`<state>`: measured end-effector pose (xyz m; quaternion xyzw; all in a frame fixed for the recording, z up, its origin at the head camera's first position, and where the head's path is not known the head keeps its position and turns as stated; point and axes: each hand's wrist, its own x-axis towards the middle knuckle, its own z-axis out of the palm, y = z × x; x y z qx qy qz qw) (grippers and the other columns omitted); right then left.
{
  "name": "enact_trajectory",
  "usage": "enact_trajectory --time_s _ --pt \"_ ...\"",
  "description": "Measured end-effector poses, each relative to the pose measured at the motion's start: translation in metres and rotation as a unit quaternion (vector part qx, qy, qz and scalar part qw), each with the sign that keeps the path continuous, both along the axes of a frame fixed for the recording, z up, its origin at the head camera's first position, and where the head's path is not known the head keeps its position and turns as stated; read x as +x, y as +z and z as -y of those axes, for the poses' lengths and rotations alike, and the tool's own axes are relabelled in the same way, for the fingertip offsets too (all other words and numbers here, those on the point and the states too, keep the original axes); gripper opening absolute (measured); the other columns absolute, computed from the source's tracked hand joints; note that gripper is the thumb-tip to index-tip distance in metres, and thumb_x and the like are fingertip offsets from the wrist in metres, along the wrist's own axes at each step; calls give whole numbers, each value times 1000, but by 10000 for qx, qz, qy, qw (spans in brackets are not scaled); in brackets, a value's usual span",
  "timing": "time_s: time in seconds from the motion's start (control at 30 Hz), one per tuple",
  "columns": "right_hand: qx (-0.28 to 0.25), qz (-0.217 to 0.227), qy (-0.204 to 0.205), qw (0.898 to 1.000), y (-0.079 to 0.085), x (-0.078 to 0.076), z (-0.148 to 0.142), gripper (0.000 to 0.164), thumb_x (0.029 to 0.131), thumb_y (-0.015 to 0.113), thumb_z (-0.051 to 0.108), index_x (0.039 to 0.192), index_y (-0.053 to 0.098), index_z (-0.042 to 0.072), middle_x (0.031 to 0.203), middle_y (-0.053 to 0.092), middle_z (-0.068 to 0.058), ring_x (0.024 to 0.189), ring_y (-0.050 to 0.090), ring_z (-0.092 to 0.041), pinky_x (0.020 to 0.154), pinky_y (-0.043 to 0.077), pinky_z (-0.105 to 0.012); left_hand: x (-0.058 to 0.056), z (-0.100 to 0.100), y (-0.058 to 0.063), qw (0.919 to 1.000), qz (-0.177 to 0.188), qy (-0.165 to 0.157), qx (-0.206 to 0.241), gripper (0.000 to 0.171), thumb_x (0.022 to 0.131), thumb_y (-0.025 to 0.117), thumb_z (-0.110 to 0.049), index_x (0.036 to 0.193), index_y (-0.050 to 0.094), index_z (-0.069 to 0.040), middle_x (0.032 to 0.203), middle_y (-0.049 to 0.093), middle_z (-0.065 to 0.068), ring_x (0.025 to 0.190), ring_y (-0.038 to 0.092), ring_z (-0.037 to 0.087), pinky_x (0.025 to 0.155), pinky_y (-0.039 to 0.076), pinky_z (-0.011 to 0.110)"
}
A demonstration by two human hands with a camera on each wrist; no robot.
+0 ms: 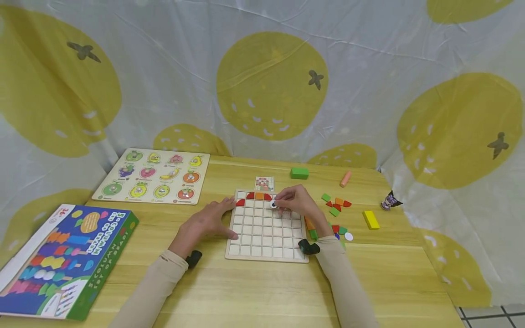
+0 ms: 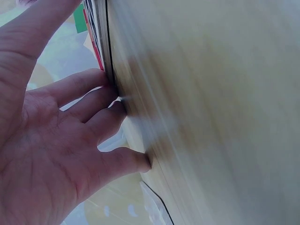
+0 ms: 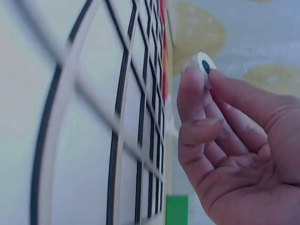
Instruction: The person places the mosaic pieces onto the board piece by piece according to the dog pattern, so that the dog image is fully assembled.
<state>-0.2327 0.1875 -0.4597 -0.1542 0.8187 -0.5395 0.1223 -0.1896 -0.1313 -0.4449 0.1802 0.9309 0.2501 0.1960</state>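
A white round piece with a dark dot [image 3: 204,62] is pinched between the thumb and forefinger of my right hand [image 1: 298,200]. It is held over the upper right part of a wooden grid board [image 1: 262,251]. Along the board's top rows lie an orange square [image 1: 259,196] and several red curved-edge pieces, one of them a red piece [image 1: 240,202] at the left edge. My left hand [image 1: 205,221] rests at the board's left side, fingers spread, with thumb and fingertips at its edge. A small picture card [image 1: 264,183] lies just beyond the board.
Loose coloured pieces, among them a green square [image 1: 334,212], lie right of the board, some behind my right forearm. Farther out are a yellow block [image 1: 371,219], a green block [image 1: 299,173], an orange stick [image 1: 346,179] and a figurine [image 1: 389,201]. Leftward are a fruit puzzle [image 1: 151,184] and a box [image 1: 69,259].
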Motion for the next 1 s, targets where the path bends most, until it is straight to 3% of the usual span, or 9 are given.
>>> enact_trajectory --time_s 0.13,0.27,0.4,0.77,1.0 --pt "-206 8 -8 9998 -2 -5 20 9 98 79 6 102 82 -2 86 77 -22 66 66 -32 55 46 -29 0 1 0 10000 -37 -29 -14 107 81 96 -44 167 41 -10 178 27 13 159 27 50 125 32 65" --pt "-112 -24 -109 9999 -6 -11 40 8 96 83 8 98 83 0 86 77 -11 64 56 -21 56 45 -26 0 2 -1 10000 -70 -60 -10 108 82 95 -45 167 40 -11 178 28 13 159 28 50 124 32 66" --pt "180 -41 -233 9996 -8 -15 56 7 94 85 11 95 85 4 84 77 -2 67 58 -12 60 47 -24 -1 2 -1 9999 -79 -74 -15 108 82 95 -46 168 40 -11 178 28 12 159 28 50 124 33 66" --pt "492 -146 -768 9957 -11 -19 81 7 91 88 7 89 84 1 75 76 -5 60 67 -11 55 51 -21 0 1 -1 9999 -74 -55 -52 108 81 95 -47 167 41 -11 177 28 14 159 29 50 123 33 66" --pt "1057 -439 -877 9895 -9 -20 88 8 88 91 9 84 85 5 72 76 -2 58 64 -9 56 52 -23 1 2 -1 9999 -139 -54 -32 110 80 96 -47 167 40 -10 177 29 14 158 31 50 123 35 66"
